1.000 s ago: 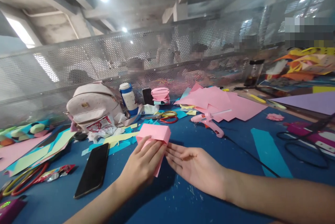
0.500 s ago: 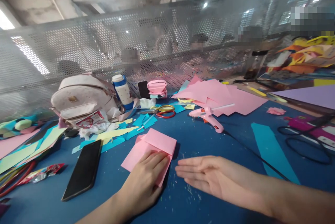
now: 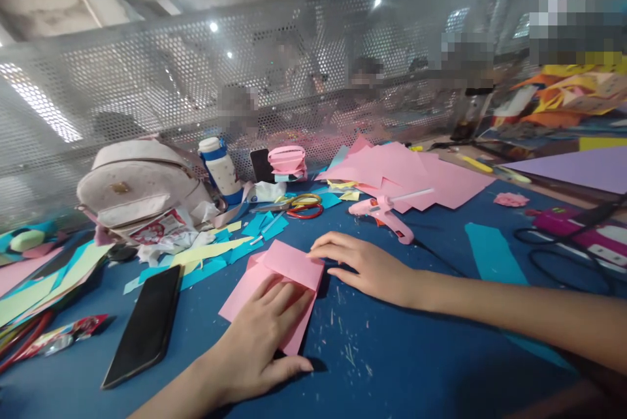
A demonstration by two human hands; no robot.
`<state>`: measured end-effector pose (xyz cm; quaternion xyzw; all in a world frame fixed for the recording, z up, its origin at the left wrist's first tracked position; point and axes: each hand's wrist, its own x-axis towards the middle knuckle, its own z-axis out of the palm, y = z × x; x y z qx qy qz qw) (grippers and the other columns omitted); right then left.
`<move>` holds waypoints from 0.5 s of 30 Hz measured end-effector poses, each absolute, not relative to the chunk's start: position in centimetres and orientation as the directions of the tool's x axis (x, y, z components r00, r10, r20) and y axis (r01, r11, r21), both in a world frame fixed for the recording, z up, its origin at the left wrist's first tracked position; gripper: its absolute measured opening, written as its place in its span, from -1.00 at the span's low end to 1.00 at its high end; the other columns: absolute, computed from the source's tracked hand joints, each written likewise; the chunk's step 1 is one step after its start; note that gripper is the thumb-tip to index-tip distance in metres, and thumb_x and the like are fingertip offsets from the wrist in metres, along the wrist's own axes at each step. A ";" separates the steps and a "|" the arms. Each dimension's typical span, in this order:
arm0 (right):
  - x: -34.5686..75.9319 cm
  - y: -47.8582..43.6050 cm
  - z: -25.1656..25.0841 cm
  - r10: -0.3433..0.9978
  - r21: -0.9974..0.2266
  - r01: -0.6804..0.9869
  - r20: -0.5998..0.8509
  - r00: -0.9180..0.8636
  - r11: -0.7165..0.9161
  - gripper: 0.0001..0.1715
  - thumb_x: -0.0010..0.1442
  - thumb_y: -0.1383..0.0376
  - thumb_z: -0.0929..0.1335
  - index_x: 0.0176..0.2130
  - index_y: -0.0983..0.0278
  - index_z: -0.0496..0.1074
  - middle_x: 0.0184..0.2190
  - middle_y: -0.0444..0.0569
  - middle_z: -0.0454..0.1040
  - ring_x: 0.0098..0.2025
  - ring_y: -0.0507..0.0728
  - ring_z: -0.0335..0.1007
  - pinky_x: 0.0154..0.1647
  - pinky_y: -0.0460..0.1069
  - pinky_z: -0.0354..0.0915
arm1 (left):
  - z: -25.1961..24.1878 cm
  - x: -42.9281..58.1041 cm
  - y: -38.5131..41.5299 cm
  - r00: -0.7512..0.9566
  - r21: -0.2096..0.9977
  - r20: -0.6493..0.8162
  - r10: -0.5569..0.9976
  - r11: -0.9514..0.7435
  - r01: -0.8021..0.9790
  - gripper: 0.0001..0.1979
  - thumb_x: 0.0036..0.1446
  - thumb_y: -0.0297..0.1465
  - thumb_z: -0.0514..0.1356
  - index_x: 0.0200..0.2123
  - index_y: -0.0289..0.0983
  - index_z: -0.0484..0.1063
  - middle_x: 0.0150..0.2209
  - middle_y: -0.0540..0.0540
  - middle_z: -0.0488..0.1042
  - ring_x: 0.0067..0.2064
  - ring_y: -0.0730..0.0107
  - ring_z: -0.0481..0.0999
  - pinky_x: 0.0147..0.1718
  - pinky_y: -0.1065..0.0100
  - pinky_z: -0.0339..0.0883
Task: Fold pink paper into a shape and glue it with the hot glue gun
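Note:
A folded sheet of pink paper (image 3: pixel 294 262) lies on the blue table, its upper flap turned over. My left hand (image 3: pixel 267 331) rests flat on it, fingers stretched and fingertips at the flap's lower edge, thumb out on the table. At the paper's right edge is my right hand (image 3: pixel 365 269), palm down, fingers slightly bent and apart. Its fingertips reach the flap's corner; whether they press on it I cannot tell. Just beyond this hand a pink glue gun (image 3: pixel 385 213) lies with a glue stick in its back.
Left of the paper lies a black phone (image 3: pixel 144 324). Behind are a pale backpack (image 3: pixel 140 184), a bottle (image 3: pixel 220 171), scissors (image 3: pixel 298 207) and pink sheets (image 3: pixel 406 171). A blue strip (image 3: pixel 494 252) and a power strip (image 3: pixel 578 233) lie right. A perforated metal screen (image 3: pixel 171 93) closes the back.
My right hand has moved up and left to the paper's corner, turning from palm sideways to palm down. My left hand stays on the paper, its thumb now spread out. The view has shifted slightly.

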<state>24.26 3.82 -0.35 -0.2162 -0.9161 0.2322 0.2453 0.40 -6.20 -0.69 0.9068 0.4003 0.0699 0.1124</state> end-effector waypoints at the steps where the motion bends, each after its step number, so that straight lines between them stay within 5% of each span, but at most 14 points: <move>1: 24.0 4.1 -0.6 0.480 -0.510 0.259 0.368 -0.796 0.820 -0.59 0.27 0.43 0.30 0.08 0.15 0.39 0.07 -0.03 0.35 0.10 0.11 0.30 0.12 0.04 0.27 | -0.7 0.4 -6.1 0.670 0.260 0.026 0.742 -0.653 0.712 -0.25 0.19 0.05 0.07 0.27 -0.31 0.13 0.07 -0.26 0.32 0.06 0.03 0.32 0.18 -0.07 0.10; 15: 23.8 5.0 -2.4 0.490 -0.623 0.108 0.484 -0.725 0.775 -0.49 0.25 0.61 0.14 0.03 0.23 0.39 -0.02 -0.01 0.36 0.06 0.04 0.29 0.15 0.01 0.22 | -1.3 0.6 -4.9 0.659 0.226 -0.001 0.752 -0.642 0.733 -0.37 0.26 -0.01 -0.01 0.28 -0.22 0.12 0.11 -0.28 0.25 0.08 -0.03 0.24 0.07 -0.04 0.21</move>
